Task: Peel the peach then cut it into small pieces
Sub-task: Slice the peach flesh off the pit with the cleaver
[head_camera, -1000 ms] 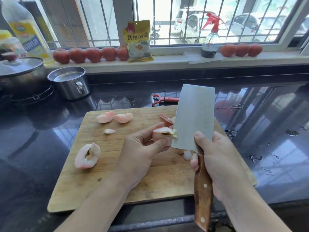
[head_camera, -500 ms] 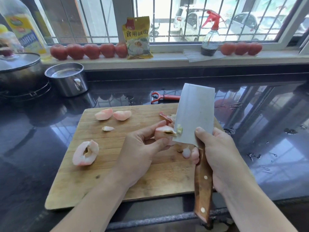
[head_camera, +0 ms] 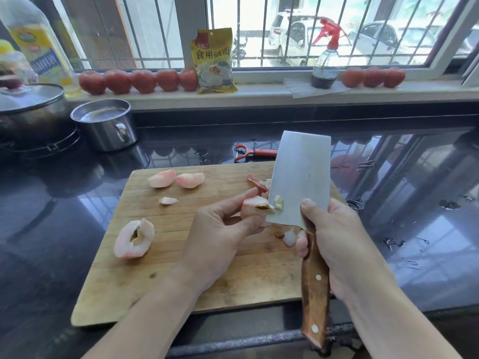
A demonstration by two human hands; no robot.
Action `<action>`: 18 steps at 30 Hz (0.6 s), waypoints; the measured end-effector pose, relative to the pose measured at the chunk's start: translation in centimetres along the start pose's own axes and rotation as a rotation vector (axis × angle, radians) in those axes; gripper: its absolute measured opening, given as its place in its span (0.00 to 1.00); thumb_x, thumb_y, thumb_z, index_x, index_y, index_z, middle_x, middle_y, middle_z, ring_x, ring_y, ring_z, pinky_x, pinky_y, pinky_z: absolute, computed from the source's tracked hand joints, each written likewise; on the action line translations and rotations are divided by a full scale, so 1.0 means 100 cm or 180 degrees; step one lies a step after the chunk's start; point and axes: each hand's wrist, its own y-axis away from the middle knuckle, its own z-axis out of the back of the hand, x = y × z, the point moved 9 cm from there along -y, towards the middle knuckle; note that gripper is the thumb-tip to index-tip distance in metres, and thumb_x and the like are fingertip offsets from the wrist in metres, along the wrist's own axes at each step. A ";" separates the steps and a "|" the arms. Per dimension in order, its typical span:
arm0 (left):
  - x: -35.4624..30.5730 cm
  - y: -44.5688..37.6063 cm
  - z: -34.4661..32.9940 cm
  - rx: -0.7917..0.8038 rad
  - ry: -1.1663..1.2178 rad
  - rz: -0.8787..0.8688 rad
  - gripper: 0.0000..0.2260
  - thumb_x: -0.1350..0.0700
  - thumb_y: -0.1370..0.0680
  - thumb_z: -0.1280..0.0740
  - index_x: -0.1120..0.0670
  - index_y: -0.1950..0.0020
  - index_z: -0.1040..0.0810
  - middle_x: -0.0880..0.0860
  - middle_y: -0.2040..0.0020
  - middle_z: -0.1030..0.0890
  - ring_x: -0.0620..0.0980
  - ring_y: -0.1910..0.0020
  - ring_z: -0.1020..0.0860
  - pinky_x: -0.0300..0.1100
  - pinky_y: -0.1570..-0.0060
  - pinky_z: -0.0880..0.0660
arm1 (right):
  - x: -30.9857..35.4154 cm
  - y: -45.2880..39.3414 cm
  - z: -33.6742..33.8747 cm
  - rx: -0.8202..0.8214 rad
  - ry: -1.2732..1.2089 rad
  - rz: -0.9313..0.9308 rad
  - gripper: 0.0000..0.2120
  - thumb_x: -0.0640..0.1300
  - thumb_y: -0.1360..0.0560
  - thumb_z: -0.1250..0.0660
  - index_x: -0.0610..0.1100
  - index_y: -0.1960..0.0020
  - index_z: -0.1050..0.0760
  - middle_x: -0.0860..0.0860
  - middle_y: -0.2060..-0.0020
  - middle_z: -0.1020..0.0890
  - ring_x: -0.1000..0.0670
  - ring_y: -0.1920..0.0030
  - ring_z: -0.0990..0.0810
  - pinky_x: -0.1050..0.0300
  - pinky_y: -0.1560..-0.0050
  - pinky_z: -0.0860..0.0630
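Observation:
My left hand [head_camera: 220,231] pinches a pale pink peach piece [head_camera: 252,207] above the wooden cutting board [head_camera: 166,275]. My right hand [head_camera: 337,239] grips the wooden handle of a cleaver [head_camera: 300,177], thumb on the blade, whose lower edge touches the held piece. A small bit of flesh sticks to the blade. A hollowed peach half [head_camera: 133,238] lies at the board's left. Two wedges [head_camera: 176,178] and a small chip [head_camera: 168,200] lie near its far edge. Peel scraps [head_camera: 256,183] sit behind the blade.
A red peeler [head_camera: 255,152] lies on the dark counter behind the board. A steel pot [head_camera: 106,124] and a lidded pan [head_camera: 28,107] stand at the far left. Tomatoes [head_camera: 137,80], a yellow packet [head_camera: 213,60] and a spray bottle [head_camera: 325,58] line the sill.
The cleaver has tipped slightly more upright against the held piece, and the small bit of flesh now sits on the blade's lower left. Both hands stay in place.

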 end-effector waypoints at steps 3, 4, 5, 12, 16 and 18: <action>-0.001 -0.001 -0.001 0.0044 0.0088 0.0013 0.22 0.66 0.26 0.25 0.58 0.32 0.19 0.48 0.42 0.13 0.50 0.41 0.15 0.45 0.47 0.17 | -0.001 0.000 0.001 0.0010 -0.0006 0.0017 0.10 0.44 0.15 0.41 0.42 0.43 0.22 0.43 0.67 0.18 0.49 0.76 0.28 0.58 0.77 0.31; -0.001 -0.001 -0.002 0.0060 0.0101 0.0008 0.22 0.66 0.26 0.25 0.58 0.32 0.19 0.48 0.41 0.13 0.50 0.41 0.15 0.44 0.47 0.17 | -0.001 0.000 0.001 0.0002 -0.0019 0.0024 0.10 0.44 0.15 0.41 0.42 0.43 0.22 0.43 0.67 0.18 0.50 0.76 0.28 0.58 0.76 0.31; -0.001 -0.001 -0.003 0.0069 0.0094 0.0003 0.22 0.66 0.26 0.25 0.59 0.32 0.19 0.47 0.41 0.13 0.49 0.41 0.15 0.44 0.47 0.17 | -0.002 -0.001 0.001 -0.0016 -0.0042 0.0024 0.10 0.44 0.15 0.41 0.42 0.43 0.22 0.43 0.67 0.18 0.50 0.76 0.28 0.58 0.76 0.31; 0.001 0.000 0.001 -0.0064 -0.0003 0.0001 0.20 0.67 0.23 0.27 0.59 0.31 0.20 0.47 0.41 0.13 0.48 0.41 0.15 0.44 0.45 0.17 | -0.005 -0.006 0.000 -0.0059 -0.0087 -0.0094 0.08 0.44 0.15 0.40 0.43 0.45 0.23 0.45 0.68 0.18 0.49 0.75 0.26 0.59 0.77 0.30; 0.002 -0.002 0.007 -0.0303 -0.0174 -0.0021 0.15 0.66 0.20 0.30 0.52 0.37 0.15 0.50 0.45 0.12 0.49 0.46 0.14 0.45 0.46 0.17 | 0.002 -0.008 0.001 0.0150 -0.0015 -0.0224 0.08 0.44 0.15 0.40 0.41 0.42 0.24 0.48 0.73 0.20 0.47 0.74 0.27 0.57 0.75 0.30; 0.003 -0.004 0.010 -0.0393 0.0012 0.0087 0.16 0.67 0.20 0.32 0.47 0.47 0.11 0.52 0.48 0.12 0.50 0.48 0.15 0.42 0.50 0.19 | 0.007 -0.007 0.000 0.0244 -0.0137 -0.0359 0.09 0.43 0.15 0.40 0.40 0.42 0.24 0.48 0.73 0.20 0.49 0.76 0.28 0.59 0.77 0.29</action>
